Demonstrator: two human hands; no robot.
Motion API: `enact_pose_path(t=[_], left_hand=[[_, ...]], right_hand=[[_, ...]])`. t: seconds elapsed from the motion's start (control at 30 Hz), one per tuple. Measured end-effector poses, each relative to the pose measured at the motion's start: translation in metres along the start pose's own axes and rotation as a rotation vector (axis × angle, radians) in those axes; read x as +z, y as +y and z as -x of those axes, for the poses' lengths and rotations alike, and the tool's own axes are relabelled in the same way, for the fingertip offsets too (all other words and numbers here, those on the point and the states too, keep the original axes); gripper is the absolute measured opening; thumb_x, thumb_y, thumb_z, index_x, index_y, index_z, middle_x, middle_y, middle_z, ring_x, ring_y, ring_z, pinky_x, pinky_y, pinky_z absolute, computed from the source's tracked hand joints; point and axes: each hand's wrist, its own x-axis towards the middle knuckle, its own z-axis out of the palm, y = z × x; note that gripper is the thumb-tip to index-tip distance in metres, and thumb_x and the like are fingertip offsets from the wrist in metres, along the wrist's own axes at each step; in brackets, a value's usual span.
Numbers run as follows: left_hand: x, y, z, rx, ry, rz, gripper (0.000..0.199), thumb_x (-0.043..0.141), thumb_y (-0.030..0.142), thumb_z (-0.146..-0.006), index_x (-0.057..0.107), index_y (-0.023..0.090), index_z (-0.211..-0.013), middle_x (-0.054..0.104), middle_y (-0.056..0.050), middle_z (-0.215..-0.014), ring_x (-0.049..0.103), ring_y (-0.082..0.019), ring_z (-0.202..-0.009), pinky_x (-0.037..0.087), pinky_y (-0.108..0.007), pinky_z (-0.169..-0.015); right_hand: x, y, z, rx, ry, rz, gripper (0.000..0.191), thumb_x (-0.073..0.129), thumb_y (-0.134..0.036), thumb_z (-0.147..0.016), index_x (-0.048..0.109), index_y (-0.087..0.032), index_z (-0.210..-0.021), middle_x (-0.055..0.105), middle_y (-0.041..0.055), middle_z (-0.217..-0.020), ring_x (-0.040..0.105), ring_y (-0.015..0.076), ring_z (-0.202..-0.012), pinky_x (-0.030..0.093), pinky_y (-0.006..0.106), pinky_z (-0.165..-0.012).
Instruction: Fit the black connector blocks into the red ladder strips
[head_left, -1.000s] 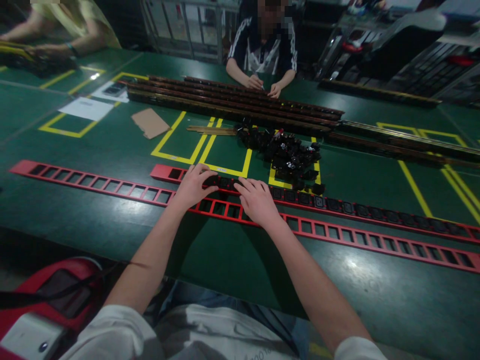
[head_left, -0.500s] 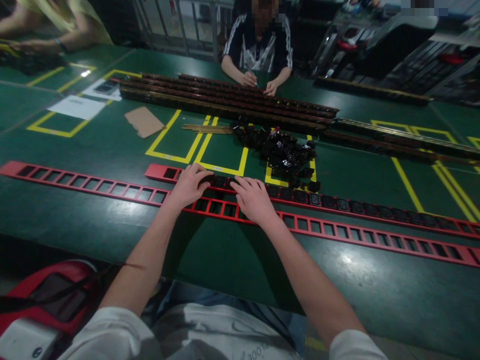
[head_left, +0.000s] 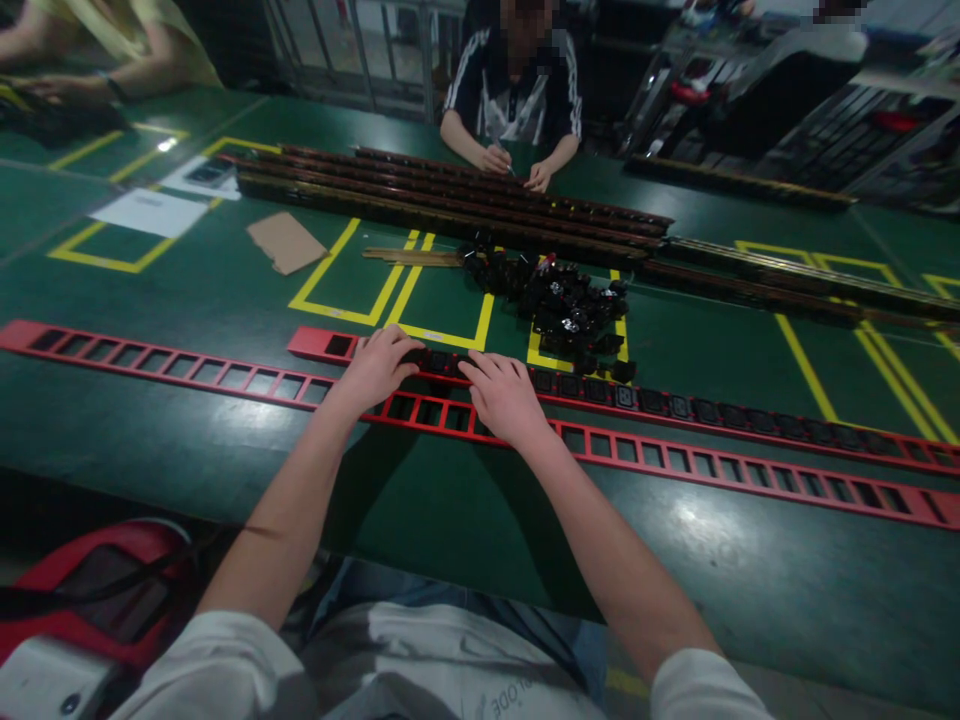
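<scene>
A long red socket strip lies across the table, much of its length filled with black socket inserts. My left hand is closed over the strip near its left end, thumb and fingers curved around the black inserts. Farther right, my right hand grips the same strip, its fingertips bent over the inserts. Between the hands a short run of black sockets shows. Nearer to me, a second red frame with rectangular openings runs under my wrists.
A pile of black parts lies beyond the strip. Behind it are stacked long dark rails, with a cardboard piece and white paper sheets to the left. Across the table sits a person holding a pen; another person works at far left.
Both hands keep their places on the socket strip, with barely any finger movement. The view has shifted slightly.
</scene>
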Motion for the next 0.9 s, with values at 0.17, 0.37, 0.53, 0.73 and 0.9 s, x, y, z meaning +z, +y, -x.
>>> enact_pose_path(t=[0.17, 0.37, 0.53, 0.73, 0.9], left_hand=[[-0.006, 0.013, 0.001, -0.025, -0.044, -0.043, 0.037, 0.06, 0.024, -0.101, 0.067, 0.019, -0.137, 0.061, -0.012, -0.135, 0.062, -0.031, -0.123, 0.05, -0.049, -0.106], [-0.006, 0.025, -0.007, -0.011, -0.077, -0.031, 0.039, 0.061, 0.023, -0.1, 0.067, 0.015, -0.138, 0.059, -0.015, -0.137, 0.066, -0.032, -0.118, 0.055, -0.047, -0.102], [0.0, 0.048, -0.02, 0.019, -0.093, 0.021, 0.037, 0.064, 0.024, -0.099, 0.068, 0.015, -0.135, 0.059, -0.014, -0.133, 0.067, -0.029, -0.113, 0.057, -0.043, -0.099], [0.017, 0.08, -0.036, 0.063, -0.07, 0.045, 0.036, 0.066, 0.024, -0.098, 0.069, 0.016, -0.134, 0.059, -0.012, -0.128, 0.068, -0.026, -0.106, 0.056, -0.042, -0.099], [0.023, 0.087, -0.036, 0.052, -0.042, 0.054, 0.038, 0.065, 0.026, -0.1, 0.068, 0.017, -0.136, 0.059, -0.012, -0.126, 0.068, -0.027, -0.106, 0.055, -0.041, -0.097]], right_hand=[[-0.001, 0.0, -0.001, 0.075, 0.0, -0.008, 0.045, 0.049, -0.018, -0.105, 0.061, -0.019, -0.149, 0.062, 0.0105, -0.152, 0.053, 0.03, -0.135, 0.042, 0.049, -0.112], [-0.007, 0.005, 0.001, 0.127, -0.02, 0.029, 0.047, 0.051, -0.012, -0.102, 0.062, -0.021, -0.147, 0.064, 0.0087, -0.148, 0.054, 0.0292, -0.131, 0.044, 0.046, -0.107], [-0.022, 0.018, 0.008, 0.201, -0.051, 0.042, 0.039, 0.052, -0.02, -0.104, 0.065, -0.02, -0.141, 0.068, 0.0089, -0.142, 0.056, 0.0309, -0.128, 0.044, 0.048, -0.106], [-0.027, 0.037, 0.02, 0.309, 0.005, 0.069, 0.033, 0.051, -0.03, -0.107, 0.069, -0.018, -0.133, 0.071, 0.0118, -0.133, 0.057, 0.0326, -0.124, 0.044, 0.048, -0.102], [-0.018, 0.045, 0.026, 0.324, 0.056, 0.065, 0.036, 0.051, -0.027, -0.106, 0.066, -0.016, -0.138, 0.069, 0.0136, -0.139, 0.056, 0.0319, -0.128, 0.04, 0.048, -0.108]])
